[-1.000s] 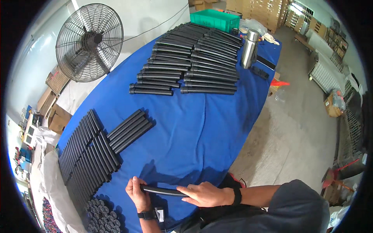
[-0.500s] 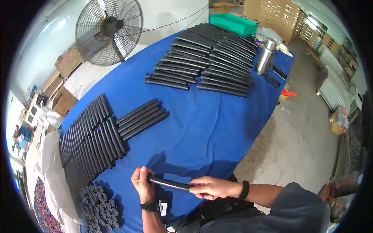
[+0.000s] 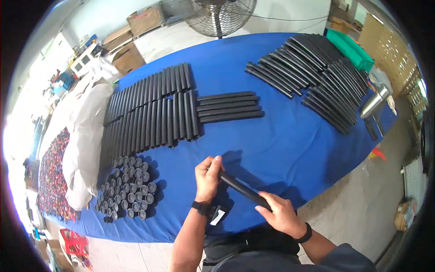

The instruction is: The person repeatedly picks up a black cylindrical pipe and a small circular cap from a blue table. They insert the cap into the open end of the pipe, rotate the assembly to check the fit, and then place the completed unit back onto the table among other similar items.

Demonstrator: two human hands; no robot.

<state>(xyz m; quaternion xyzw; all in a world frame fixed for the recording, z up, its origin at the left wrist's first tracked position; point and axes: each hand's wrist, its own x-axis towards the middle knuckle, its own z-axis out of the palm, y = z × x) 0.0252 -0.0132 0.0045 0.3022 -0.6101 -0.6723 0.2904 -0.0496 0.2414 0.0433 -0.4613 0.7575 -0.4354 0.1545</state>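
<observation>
Left hand (image 3: 207,181) closed round one end of a black tube (image 3: 242,188), right hand (image 3: 282,214) gripping the other, over the blue-covered counter (image 3: 272,147). Looks partway: thick-ended tubes (image 3: 303,72), far right, seem done; plain tubes (image 3: 149,111) and round black caps (image 3: 126,187), left, seem pending (held tube capped? can't tell).
</observation>
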